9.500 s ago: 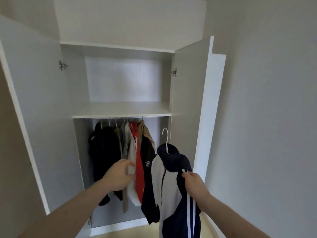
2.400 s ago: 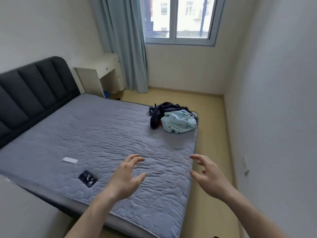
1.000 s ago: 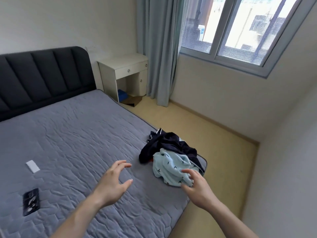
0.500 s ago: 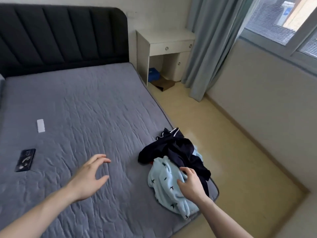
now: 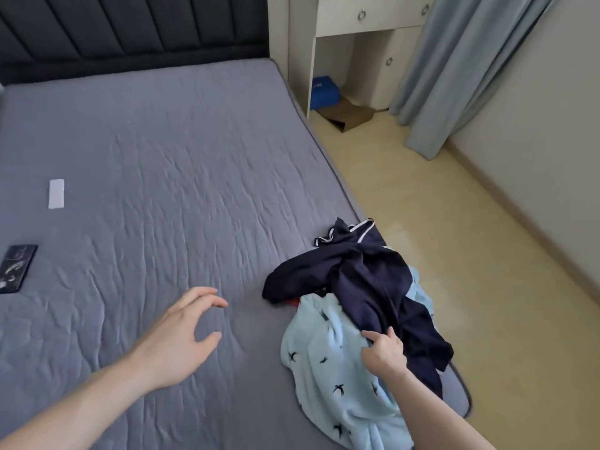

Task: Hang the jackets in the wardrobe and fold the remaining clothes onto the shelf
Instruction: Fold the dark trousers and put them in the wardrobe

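The pale blue fleece garment with small dark bird prints [image 5: 328, 378] lies crumpled at the near right corner of the grey quilted bed [image 5: 168, 177], its length running toward me, with a dark navy white-trimmed garment [image 5: 367, 280] draped over its far side. My right hand [image 5: 384, 354] sits on it, fingers [image 5: 373, 337] pinching blue fleece beside the navy cloth. My left hand [image 5: 181, 336] hovers apart to the left, fingers spread, holding nothing. I judge the right hand lifts.
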Tool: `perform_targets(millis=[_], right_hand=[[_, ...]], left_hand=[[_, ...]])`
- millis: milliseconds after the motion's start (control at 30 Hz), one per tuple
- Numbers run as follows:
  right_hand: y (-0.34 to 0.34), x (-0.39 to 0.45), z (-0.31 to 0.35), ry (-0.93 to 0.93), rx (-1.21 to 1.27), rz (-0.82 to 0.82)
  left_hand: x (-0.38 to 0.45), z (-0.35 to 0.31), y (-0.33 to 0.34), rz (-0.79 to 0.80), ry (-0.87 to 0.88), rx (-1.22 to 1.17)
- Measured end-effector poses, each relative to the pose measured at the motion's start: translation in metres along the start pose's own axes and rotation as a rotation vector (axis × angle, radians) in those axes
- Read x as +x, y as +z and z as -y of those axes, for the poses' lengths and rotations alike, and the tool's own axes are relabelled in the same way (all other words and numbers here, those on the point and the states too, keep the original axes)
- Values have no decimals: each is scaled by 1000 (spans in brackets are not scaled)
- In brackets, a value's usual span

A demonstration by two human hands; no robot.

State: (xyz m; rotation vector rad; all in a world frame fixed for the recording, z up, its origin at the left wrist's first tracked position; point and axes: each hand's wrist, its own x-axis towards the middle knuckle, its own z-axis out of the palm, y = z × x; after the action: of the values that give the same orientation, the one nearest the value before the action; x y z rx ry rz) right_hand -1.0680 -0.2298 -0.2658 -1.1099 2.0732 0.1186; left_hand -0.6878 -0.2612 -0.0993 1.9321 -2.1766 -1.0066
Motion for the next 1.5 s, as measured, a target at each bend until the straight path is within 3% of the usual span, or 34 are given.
perform_targets(millis=[100, 267, 367, 567, 667, 800, 1133, 1200, 1300, 1500], right_hand=[[7, 19, -6, 6, 70, -5], [-26, -12, -4, -56, 278, -384], [-70, -57, 16, -89, 382, -526], [-166, -200, 113, -583, 514, -747], [-197, -291, 173, -797, 556, -759], [-212, -404, 238, -937, 703, -700], [-189, -597, 363, -1321, 909, -699], [-179, -611, 377, -1345, 930, -708], [-172, -619, 387, -1305, 912, -753], [-156, -575, 357, -923, 695, -840]], left_hand=[[7, 5, 9, 11, -1, 0], [-13, 9, -5, -6, 41, 41], [-36, 1, -28, -7, 57, 49], [-87, -20, -89, -23, 172, 18], [-119, -31, -122, -10, 242, -3], [-172, -31, -161, 36, 284, -98], [-271, 54, -204, 238, 164, -237], [-280, 72, -198, 234, 137, -283], [-292, 108, -206, 93, -32, -253], [-323, 188, -280, -30, -177, -395]])
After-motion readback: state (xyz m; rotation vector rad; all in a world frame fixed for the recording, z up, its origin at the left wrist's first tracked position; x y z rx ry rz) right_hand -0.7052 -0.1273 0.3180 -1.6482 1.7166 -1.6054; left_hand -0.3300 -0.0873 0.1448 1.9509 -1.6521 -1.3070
